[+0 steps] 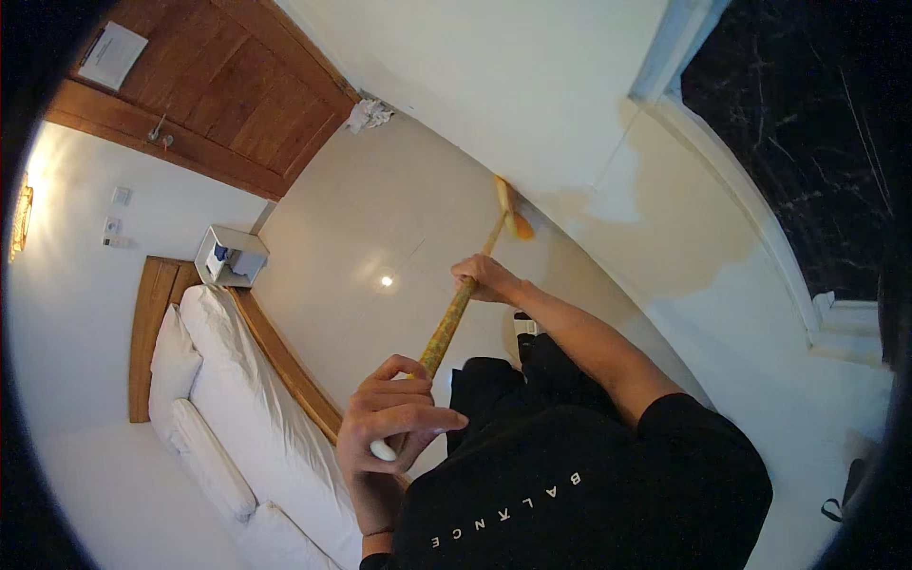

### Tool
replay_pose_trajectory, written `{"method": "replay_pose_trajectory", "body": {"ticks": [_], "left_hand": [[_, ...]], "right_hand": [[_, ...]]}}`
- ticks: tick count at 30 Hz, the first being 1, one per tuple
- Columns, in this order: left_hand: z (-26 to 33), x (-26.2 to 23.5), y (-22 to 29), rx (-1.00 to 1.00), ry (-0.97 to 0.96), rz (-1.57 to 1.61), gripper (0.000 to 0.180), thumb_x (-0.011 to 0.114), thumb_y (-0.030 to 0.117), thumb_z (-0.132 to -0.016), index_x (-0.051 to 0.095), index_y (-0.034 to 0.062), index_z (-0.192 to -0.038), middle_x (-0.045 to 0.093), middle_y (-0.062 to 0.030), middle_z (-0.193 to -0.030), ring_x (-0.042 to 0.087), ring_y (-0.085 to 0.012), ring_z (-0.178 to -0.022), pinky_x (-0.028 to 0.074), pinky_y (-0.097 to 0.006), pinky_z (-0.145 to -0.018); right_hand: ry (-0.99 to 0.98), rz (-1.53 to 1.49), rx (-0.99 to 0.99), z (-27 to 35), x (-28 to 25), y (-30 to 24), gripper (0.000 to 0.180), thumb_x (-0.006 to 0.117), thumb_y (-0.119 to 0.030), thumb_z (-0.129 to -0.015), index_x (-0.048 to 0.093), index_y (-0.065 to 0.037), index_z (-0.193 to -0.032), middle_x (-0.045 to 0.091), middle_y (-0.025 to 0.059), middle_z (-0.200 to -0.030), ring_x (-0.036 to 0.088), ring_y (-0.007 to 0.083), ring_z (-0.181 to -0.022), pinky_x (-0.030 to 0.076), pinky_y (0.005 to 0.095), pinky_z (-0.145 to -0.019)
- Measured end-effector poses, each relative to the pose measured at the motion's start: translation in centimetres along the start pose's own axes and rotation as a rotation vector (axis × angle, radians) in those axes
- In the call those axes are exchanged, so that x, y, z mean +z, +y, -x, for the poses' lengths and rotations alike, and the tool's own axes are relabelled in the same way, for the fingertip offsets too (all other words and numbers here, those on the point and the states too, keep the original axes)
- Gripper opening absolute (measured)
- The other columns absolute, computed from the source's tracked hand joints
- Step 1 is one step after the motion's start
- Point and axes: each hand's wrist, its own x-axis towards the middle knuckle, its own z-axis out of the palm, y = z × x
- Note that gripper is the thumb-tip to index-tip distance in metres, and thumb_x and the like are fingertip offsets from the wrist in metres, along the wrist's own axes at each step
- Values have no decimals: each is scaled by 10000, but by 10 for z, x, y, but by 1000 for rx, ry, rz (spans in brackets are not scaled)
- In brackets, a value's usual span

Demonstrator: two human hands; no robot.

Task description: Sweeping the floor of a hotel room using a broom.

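While both hands are closed around a long broom [446,330], its mottled yellow-green handle runs slantwise from the person's chest down to the floor [332,247]. The left hand [399,418] wraps the upper end, its fingers curled round rather loosely, with a white end cap [384,450] poking out beneath them. Farther down the handle, the right hand [486,278] grips more tightly, its arm reaching across from a black short sleeve [708,446]. The yellow broom head [506,198] is at the foot of the white wall [532,85], with an orange part [523,227] showing beside it; whether it touches the wall is too small to tell. Pale, glossy tiles cover the floor, and a bright spot of light is reflected in them. Near the far corner, a crumpled whitish bundle [369,115] lies beside a brown wooden door [228,81] that has a metal handle [159,129] and a white sheet of paper [113,55] on it. To the left is a bed [256,389] with white bedding, pillows and a wooden frame; a small bedside cabinet [233,255] stands near its headboard [152,323], holding blue and white things.
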Motion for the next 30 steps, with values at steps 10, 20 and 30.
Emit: {"method": "replay_pose_trajectory", "body": {"ticks": [10,20,30], "left_hand": [[-12,-144,-55,158,173,484,200,647,156,-697,495,99,-580,458,-12,-446,375,-141,-345,324,-330,-538],[-44,-260,-129,20,-59,290,61,658,122,-662,644,73,-696,528,-29,-488,452,-135,-416,376,-332,-625],[-50,-361,-152,365,60,317,188,600,225,-717,616,129,-557,373,40,-360,373,-68,-312,392,-261,-572]], "right_hand": [[-138,16,184,-47,30,-57,118,589,-112,-619,485,-56,-613,511,148,-568,517,352,-576,386,400,-503],[23,159,212,-188,119,36,138,577,-134,-606,462,-66,-638,511,97,-600,521,311,-618,391,395,-521],[70,119,140,-323,121,10,136,565,-91,-598,438,-44,-590,499,135,-553,518,328,-560,388,391,-508]]}}
